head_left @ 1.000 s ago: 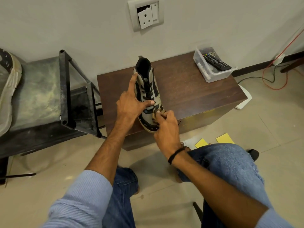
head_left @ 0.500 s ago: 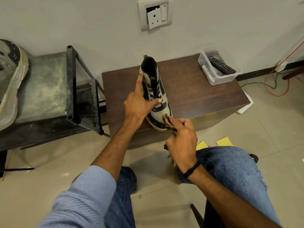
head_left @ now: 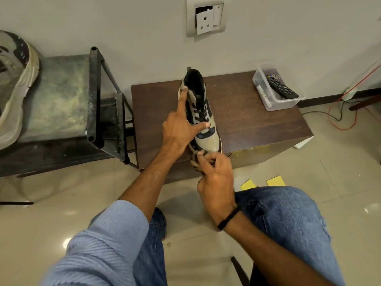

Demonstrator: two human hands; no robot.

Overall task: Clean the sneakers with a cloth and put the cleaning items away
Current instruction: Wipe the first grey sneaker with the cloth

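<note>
While the sneaker [head_left: 208, 141] is standing on the dark wooden cabinet [head_left: 257, 124], toe pointing toward the person, both hands are working on it.

Item 1, left hand [head_left: 179, 131]: it is gripping the sneaker from the shoe's left flank, the thumb lying across the lower laces and the forefinger stretching straight along the side up to the collar.

Item 2, right hand [head_left: 215, 178]: it is clenching a striped cloth [head_left: 195, 159] in curled fingers and pressing it against the front edge of the toe, just below the left thumb. A black band [head_left: 227, 219] is circling this wrist.

Item 3, clear plastic tub [head_left: 268, 104]: it is sitting on the same cabinet top, well beyond the right hand and off to its right, and is holding a black remote [head_left: 282, 89].

Item 4, second sneaker [head_left: 16, 83]: it is lying tilted on a dull metal rack [head_left: 61, 100], far out to the left of the left hand.

Item 5, wall socket [head_left: 205, 17]: it is showing on the wall beyond the left forefinger's tip, its faceplate hanging askew.

Item 6, two yellow slips [head_left: 275, 180]: they are lying on the tiled floor just to the right of the right hand, beside a knee in blue jeans [head_left: 288, 223].

Item 7, red and black wires [head_left: 340, 120]: they are trailing over the floor far to the right of both hands.
</note>
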